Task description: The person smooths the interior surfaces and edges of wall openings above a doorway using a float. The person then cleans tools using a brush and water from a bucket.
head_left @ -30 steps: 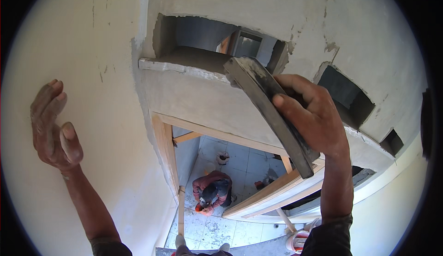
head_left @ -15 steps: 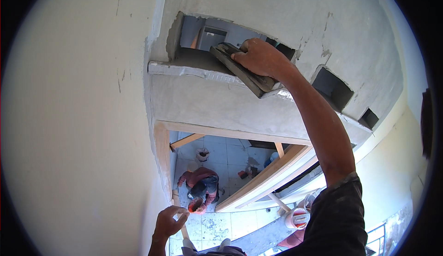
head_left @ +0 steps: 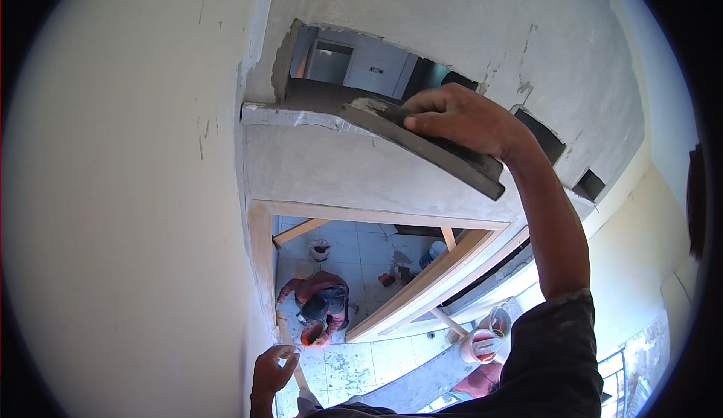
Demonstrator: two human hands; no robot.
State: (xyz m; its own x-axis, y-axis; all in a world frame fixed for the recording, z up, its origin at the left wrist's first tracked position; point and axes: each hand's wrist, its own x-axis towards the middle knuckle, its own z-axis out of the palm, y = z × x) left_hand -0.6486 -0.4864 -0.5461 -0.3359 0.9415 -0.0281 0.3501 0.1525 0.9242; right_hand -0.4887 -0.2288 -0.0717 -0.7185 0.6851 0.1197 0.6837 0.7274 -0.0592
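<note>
My right hand (head_left: 467, 120) grips a long dark plastering float (head_left: 422, 147) with grey residue, slanted across the rough ledge (head_left: 263, 114) under a cut-out opening (head_left: 354, 64) in the grey plastered wall. I cannot tell whether the float touches the ledge. Low in the view, my left hand (head_left: 275, 365) is loosely bent, thumb apart from the fingers, with nothing visible in it. It is near a wooden batten at the doorway.
Below, a co-worker (head_left: 320, 297) bends on the tiled floor, holding an orange container (head_left: 312, 335). A wooden door frame (head_left: 376, 215) surrounds them. Buckets (head_left: 482, 343) stand lower right. A pale wall (head_left: 120, 192) fills the left; smaller cut-outs (head_left: 591, 184) are at right.
My left hand has dropped from the left wall to the lower middle. The float went up to the ledge, then slightly down and rightward. The co-worker has bent over further leftward.
</note>
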